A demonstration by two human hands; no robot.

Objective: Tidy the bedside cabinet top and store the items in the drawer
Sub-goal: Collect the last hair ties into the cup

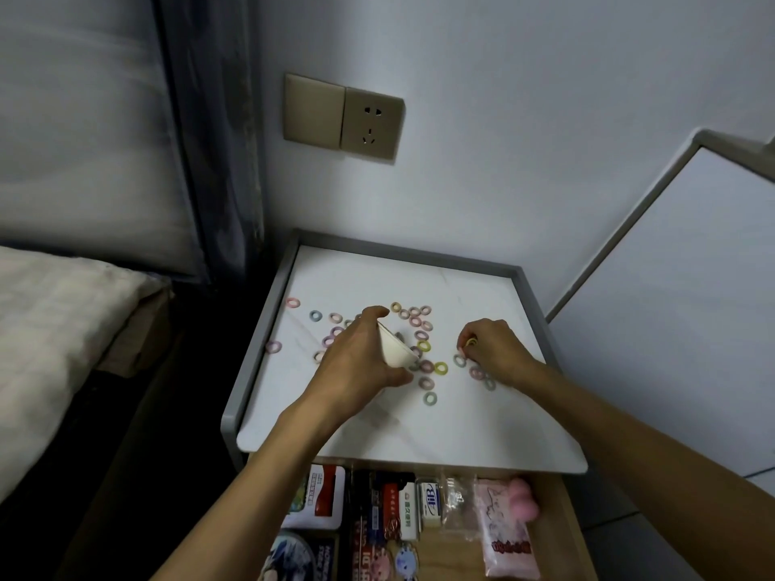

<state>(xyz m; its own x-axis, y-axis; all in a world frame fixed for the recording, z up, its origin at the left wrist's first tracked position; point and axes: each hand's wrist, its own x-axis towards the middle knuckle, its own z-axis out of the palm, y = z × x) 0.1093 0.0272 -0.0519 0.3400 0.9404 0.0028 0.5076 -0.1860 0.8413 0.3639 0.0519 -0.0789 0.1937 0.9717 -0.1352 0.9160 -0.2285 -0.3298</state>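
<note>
Several small pastel hair ties (423, 346) lie scattered over the white cabinet top (482, 312). My left hand (360, 362) grips a small white paper cup (394, 350), tilted with its mouth up and to the left, among the ties. My right hand (495, 350) pinches a yellow hair tie (472, 342) just above the top, to the right of the cup. More ties lie under and beside this hand. Below the top, the wooden drawer (557, 534) stands pulled out and holds several items.
In the drawer lie a red-and-white box (321, 496), an eraser (428, 501), a clear bag (455, 505) and a pink packet (509, 538). A grey raised rim (247, 358) edges the top. A bed (50, 345) stands left, a wall socket (371, 124) above, a white panel (679, 308) right.
</note>
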